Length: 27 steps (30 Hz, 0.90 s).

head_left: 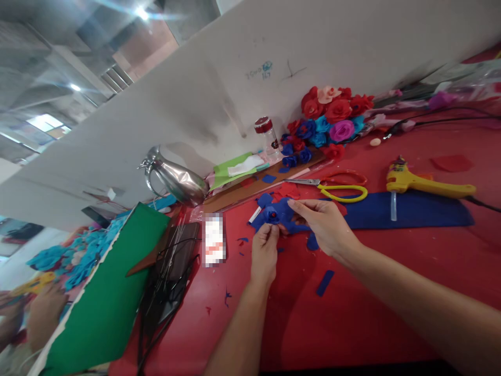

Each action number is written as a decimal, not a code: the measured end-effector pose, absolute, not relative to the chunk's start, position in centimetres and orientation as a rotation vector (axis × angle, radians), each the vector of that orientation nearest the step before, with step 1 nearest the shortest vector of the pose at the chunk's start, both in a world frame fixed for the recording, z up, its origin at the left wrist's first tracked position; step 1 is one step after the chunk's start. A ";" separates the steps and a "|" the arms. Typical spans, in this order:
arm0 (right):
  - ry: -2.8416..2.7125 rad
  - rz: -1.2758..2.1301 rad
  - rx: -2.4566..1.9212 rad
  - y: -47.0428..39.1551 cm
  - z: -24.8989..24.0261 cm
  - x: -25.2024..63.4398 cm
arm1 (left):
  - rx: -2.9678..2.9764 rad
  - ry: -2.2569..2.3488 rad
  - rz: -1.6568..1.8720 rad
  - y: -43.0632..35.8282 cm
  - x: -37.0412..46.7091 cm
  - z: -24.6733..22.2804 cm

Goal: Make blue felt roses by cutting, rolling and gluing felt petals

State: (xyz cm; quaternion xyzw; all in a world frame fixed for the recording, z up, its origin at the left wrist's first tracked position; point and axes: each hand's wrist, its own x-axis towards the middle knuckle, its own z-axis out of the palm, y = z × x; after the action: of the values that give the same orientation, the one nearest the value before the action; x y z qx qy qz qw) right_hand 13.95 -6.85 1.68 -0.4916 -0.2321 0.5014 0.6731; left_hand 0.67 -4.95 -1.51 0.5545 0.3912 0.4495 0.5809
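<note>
Red table with 1 glue gun, scissors, apparently blue scraps.

Craft workshop, shared, for handmade flowers. Red worktable fills lower half, littered with blue and red scraps. Blue flower near centre. Right of centre: scissors with red and yellow handles, yellow glue gun with clear glue stick. Upper right: heap of red, blue and pink flowers against pale partition with handwritten marks. Lower left, beyond partition's end: light-blue material, another person's hand. Upper left: bare grey ceiling, bright lamps.
</note>
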 end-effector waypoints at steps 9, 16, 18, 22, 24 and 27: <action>-0.540 1.199 -1.035 -7.3 1.5 13.0 | 1.287 0.921 1.020 -4.9 0.8 -1.6; -0.543 1.203 -1.007 -7.5 1.6 12.8 | 1.246 0.948 1.033 -5.0 1.0 -1.5; -0.551 1.211 -1.004 -7.5 1.7 12.8 | 1.241 0.964 1.026 -5.0 0.9 -1.5; -0.556 1.233 -0.997 -7.5 1.6 12.7 | 1.238 0.970 1.015 -4.9 0.9 -1.6; -0.555 1.237 -0.992 -7.5 1.7 12.7 | 1.231 0.956 1.016 -4.9 0.9 -1.6; -0.552 1.228 -0.987 -7.6 1.8 12.6 | 1.238 0.939 1.015 -4.9 0.8 -1.7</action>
State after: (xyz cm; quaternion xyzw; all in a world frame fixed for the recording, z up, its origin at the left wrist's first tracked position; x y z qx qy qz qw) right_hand 12.60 -7.57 1.79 -0.4381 -0.2449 0.5453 0.6713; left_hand 0.81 -4.89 -1.67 0.5338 0.4049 0.4377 0.5996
